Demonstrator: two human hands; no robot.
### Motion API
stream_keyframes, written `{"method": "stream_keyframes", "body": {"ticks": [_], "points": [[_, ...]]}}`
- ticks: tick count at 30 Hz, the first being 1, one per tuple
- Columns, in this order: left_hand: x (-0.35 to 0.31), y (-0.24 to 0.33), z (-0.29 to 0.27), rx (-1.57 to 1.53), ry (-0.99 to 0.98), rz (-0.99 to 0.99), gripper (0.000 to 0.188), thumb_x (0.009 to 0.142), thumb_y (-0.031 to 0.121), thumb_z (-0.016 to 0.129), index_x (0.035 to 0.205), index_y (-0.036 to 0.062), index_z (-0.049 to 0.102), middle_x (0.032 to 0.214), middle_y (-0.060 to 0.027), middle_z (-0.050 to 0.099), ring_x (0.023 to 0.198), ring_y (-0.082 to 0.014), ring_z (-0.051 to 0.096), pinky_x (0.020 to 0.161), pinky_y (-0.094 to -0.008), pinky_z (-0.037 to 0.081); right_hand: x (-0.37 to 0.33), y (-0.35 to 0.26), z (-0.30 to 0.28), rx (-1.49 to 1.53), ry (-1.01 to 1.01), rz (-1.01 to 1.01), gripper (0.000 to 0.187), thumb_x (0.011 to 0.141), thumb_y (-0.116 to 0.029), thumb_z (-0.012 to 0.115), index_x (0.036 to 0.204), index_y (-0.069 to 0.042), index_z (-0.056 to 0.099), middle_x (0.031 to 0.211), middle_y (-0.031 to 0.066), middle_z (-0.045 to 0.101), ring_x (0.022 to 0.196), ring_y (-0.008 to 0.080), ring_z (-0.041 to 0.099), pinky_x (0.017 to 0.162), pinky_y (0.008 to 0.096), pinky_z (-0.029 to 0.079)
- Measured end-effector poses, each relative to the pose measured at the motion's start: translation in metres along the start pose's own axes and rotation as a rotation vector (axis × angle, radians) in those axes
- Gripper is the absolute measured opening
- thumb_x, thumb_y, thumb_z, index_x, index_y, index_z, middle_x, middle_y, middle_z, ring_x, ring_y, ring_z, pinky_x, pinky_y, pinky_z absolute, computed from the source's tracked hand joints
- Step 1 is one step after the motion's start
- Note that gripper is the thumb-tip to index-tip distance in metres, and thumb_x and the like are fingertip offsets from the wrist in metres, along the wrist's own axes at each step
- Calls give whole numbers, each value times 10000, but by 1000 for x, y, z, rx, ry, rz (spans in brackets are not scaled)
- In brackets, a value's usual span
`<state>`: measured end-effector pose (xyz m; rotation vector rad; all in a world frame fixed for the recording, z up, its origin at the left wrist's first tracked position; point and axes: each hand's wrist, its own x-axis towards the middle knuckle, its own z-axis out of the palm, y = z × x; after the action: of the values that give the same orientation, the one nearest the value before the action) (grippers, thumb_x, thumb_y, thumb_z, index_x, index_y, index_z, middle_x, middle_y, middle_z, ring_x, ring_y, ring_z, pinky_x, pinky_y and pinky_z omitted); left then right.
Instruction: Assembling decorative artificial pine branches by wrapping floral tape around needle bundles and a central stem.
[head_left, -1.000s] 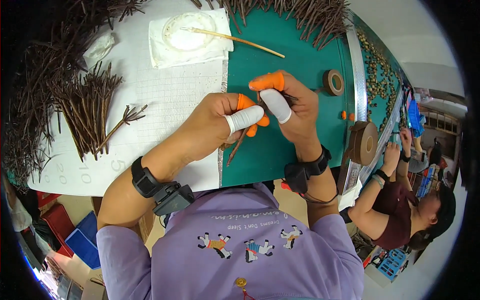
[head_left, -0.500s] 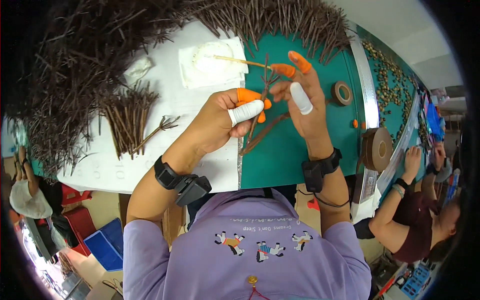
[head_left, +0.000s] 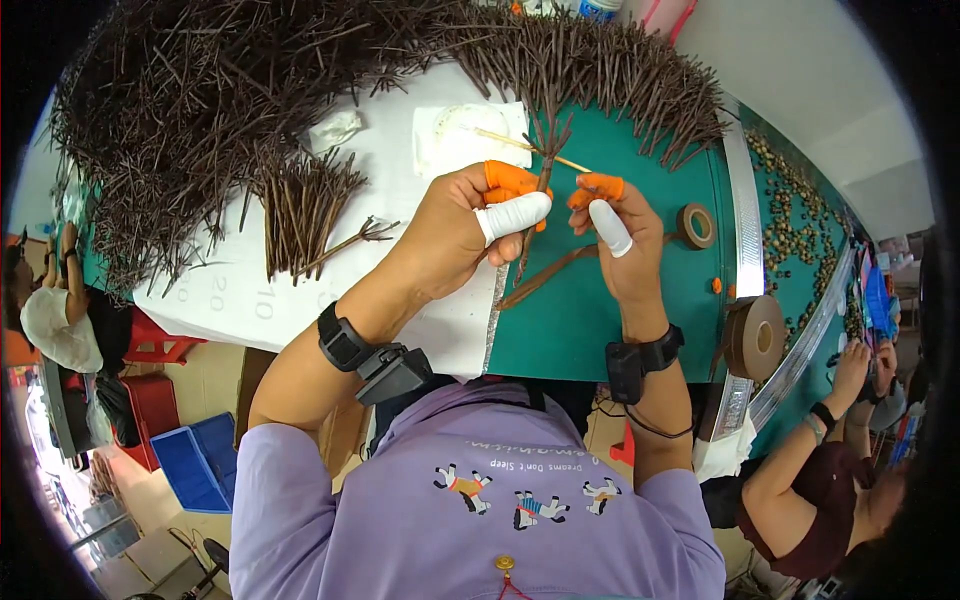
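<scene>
My left hand (head_left: 455,225), closed, grips a brown branching twig (head_left: 545,175) upright between its white-covered thumb and orange-covered fingers. The twig's forked tip points away from me. Just to its right, my right hand (head_left: 630,245) has its fingers curled in toward the thumb; a small dark bit shows at the fingertips, too small to name. Behind the twig a thin tan stick (head_left: 570,162) rests with one end on a white tissue pad (head_left: 430,150). Below both hands, a strip of brown tape (head_left: 545,275) stretches across the green mat from a tape roll (head_left: 697,226).
A large heap of brown twigs (head_left: 200,100) covers the far left, with more along the back (head_left: 600,75). A smaller bundle (head_left: 300,215) lies on white paper. A bigger tape roll (head_left: 755,337) stands by the metal edge (head_left: 748,220). Small beads (head_left: 790,210) and a co-worker (head_left: 815,490) are at right.
My right hand has come down from raised, spread fingers to curled ones near the twig. The twig in my left hand stands more upright. The whole view has shifted slightly.
</scene>
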<state>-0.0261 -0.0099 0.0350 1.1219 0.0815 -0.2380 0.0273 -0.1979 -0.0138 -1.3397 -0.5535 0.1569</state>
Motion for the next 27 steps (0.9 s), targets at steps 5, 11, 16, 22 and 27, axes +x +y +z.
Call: {"method": "stream_keyframes", "body": {"ticks": [5, 11, 16, 22, 27], "points": [[-1, -2, 3, 13, 24, -17, 101, 802, 66, 600, 888, 23, 566, 693, -47, 584, 419, -24, 429, 372, -160, 292, -6, -11, 13, -196, 15, -170, 247, 861, -42, 470, 1099, 1, 527, 944, 80, 561, 701, 108, 524, 619, 219, 424], [2, -5, 8, -19, -3, -41, 139, 755, 63, 656, 834, 25, 549, 636, -15, 548, 451, -49, 473, 374, -164, 355, -8, -11, 16, -504, -34, -426, 252, 848, -14, 482, 1093, -2, 539, 919, 61, 540, 685, 94, 502, 605, 201, 412], [8, -10, 8, 17, -5, -60, 136, 765, 72, 647, 841, 19, 548, 643, -20, 553, 453, -56, 480, 374, -168, 360, -6, -15, 15, -509, 4, -353, 256, 837, -11, 502, 1090, 11, 533, 910, 54, 530, 685, 85, 492, 586, 203, 413], [17, -6, 6, -122, 102, -56, 119, 788, 102, 627, 827, 26, 544, 637, -22, 556, 455, -64, 491, 378, -169, 372, -10, -15, 12, -350, 64, -194, 196, 835, -35, 523, 1019, 26, 554, 851, 45, 551, 665, 80, 493, 575, 200, 414], [20, -2, 3, -211, 145, -54, 123, 802, 120, 615, 820, 34, 530, 629, -21, 555, 456, -67, 494, 394, -166, 389, -13, -14, 16, -390, -23, -190, 170, 835, -53, 535, 984, 22, 563, 802, 39, 561, 646, 77, 497, 581, 189, 408]]}}
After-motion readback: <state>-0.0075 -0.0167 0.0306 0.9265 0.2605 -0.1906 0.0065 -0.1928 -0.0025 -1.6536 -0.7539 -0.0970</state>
